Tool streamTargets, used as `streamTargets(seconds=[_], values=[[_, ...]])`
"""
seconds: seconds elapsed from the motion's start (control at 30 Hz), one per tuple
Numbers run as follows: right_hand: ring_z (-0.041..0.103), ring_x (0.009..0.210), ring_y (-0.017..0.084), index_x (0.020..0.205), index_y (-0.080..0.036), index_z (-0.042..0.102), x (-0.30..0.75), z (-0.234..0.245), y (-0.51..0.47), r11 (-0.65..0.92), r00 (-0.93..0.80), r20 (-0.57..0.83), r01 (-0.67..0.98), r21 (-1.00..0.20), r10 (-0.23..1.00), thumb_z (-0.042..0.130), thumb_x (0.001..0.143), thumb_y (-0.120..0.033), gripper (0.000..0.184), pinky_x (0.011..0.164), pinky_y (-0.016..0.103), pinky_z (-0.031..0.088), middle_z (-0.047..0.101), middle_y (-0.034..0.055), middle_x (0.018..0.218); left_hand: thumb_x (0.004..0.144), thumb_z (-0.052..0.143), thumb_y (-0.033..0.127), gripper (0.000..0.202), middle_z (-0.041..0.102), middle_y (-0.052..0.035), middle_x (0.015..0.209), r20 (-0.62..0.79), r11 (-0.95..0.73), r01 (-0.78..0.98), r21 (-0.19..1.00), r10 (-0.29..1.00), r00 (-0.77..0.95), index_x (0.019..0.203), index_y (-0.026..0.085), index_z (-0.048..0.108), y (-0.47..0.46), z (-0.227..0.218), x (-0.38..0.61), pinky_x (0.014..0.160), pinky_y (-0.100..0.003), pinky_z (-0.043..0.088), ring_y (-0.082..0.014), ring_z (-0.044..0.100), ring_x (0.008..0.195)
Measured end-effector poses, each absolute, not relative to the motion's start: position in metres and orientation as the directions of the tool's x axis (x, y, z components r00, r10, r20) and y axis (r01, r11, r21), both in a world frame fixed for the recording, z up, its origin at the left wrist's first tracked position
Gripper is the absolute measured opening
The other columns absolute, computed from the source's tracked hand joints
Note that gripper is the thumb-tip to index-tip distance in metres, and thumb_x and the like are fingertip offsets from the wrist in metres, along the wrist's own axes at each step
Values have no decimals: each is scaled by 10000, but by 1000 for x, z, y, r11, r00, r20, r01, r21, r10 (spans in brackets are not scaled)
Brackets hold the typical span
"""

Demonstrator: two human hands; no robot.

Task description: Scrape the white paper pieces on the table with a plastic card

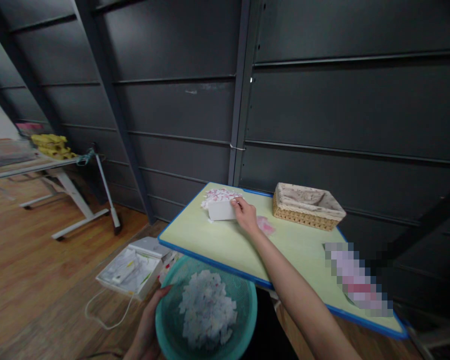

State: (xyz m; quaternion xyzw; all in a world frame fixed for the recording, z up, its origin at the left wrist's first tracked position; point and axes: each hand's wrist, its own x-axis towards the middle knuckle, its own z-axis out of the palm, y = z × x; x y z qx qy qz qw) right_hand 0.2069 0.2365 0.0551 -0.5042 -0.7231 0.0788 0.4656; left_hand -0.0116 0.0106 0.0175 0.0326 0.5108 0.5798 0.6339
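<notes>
My right hand (244,214) is closed on the right end of a white rectangular card (222,210), held on edge over the table. Right behind the card lies a pile of small white and pink paper scraps (218,195). Below the table's front edge, my left hand (153,312) grips the left rim of a teal mesh basket (252,315). Many pale paper scraps (208,310) fill the middle of that basket. Just right of my right wrist, a pink translucent piece (265,225) rests on the pale yellow tabletop (217,245).
A cloth-lined wicker basket (309,220) stands at the table's back right. Near the right edge lies a pixelated pinkish item (356,282). On the floor at left is an open white box (129,270) with a cord. Dark wall panels (180,110) rise behind the table.
</notes>
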Motion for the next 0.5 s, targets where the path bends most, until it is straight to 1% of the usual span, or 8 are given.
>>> streamTargets(seconds=[0.13,0.23,0.33,0.4,0.5], values=[[581,729,191,937,-220,646,209,56,236,496,-65,599,634,-593,798,363,913,-442,360,645,255,359,668,41,818,712,625,101,97,735,-60,555,-596,306,-688,658,770,-227,636,144,665,12,19,-11,624,-376,583,-258,718,625],[543,668,179,857,-202,647,211,58,236,503,-60,597,609,-613,800,386,894,-449,361,617,256,339,638,34,736,705,635,106,98,729,-48,538,-588,298,-687,663,775,-232,622,155,648,13,19,-9,629,-380,584,-259,720,627],[503,628,165,760,-181,634,212,60,238,522,-85,577,546,-655,812,422,865,-450,359,597,255,326,598,26,663,713,637,114,79,718,-40,514,-590,300,-679,670,770,-242,648,156,649,12,21,-8,631,-386,584,-260,719,622],[484,615,154,705,-170,616,211,60,238,528,-128,541,485,-697,831,456,835,-447,345,583,252,321,576,19,633,721,629,113,72,717,-40,512,-587,297,-678,673,772,-244,667,154,654,12,22,-8,632,-387,584,-259,719,621],[444,583,132,639,-163,577,209,62,236,502,-235,443,393,-771,865,510,782,-455,332,541,239,297,527,1,595,732,617,122,82,717,-48,516,-590,307,-678,668,774,-231,667,152,658,12,22,-9,634,-383,582,-259,719,625]])
